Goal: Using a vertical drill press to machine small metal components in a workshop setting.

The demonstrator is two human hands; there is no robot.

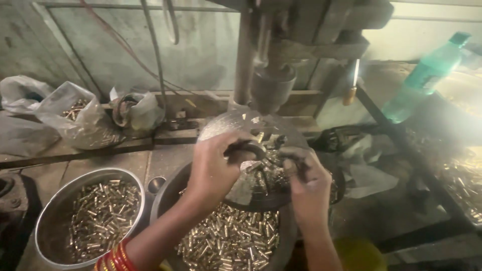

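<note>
My left hand (213,168) reaches up to the round work table (226,125) of a drill press (273,85), its fingers curled around a dark curved handle (248,148) just under the chuck. My right hand (306,178) is beside it on the right, fingers pinched on a small dark metal piece at the fixture (266,165). Red bangles (118,258) ring my left wrist. Below both hands a dark bowl (168,193) holds several small brass pieces (231,241).
A steel bowl (52,211) of brass pieces stands at the lower left. Plastic bags (75,118) with more pieces lie on the back ledge. A green plastic bottle (427,75) stands at the upper right, above a tray of brass parts (464,180). Cables hang along the wall.
</note>
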